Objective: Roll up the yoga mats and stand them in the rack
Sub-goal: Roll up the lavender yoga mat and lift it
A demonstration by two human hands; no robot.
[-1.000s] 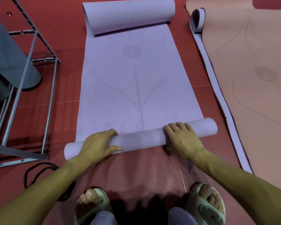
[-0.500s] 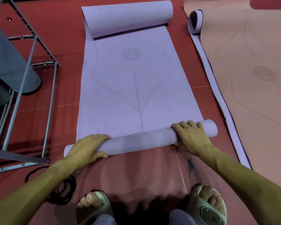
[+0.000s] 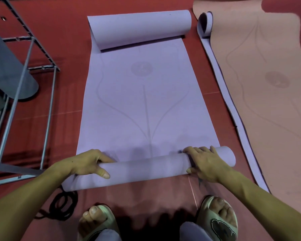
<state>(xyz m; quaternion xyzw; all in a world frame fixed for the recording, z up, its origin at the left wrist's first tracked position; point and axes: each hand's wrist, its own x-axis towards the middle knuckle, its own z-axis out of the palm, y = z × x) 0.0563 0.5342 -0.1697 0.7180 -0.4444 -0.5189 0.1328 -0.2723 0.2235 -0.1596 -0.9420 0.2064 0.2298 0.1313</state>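
Note:
A purple yoga mat (image 3: 142,94) lies lengthwise on the red floor, its near end wound into a roll (image 3: 146,169) and its far end curled back on itself. My left hand (image 3: 87,163) grips the roll near its left end, fingers over the top and thumb on the near side. Towards the right end my right hand (image 3: 204,162) curls round the same roll. A pink yoga mat (image 3: 271,87) with a purple underside lies flat to the right. The grey metal rack (image 3: 24,66) stands at the left.
A grey rolled mat (image 3: 9,66) leans inside the rack. A black cord (image 3: 59,206) is coiled on the floor by my left foot. My sandalled feet (image 3: 217,218) stand just behind the roll. Bare red floor separates the purple mat from the rack.
The roll has turned forward along the mat and grown thicker. Both hands shifted their hold on it, the left thumb now on the near side.

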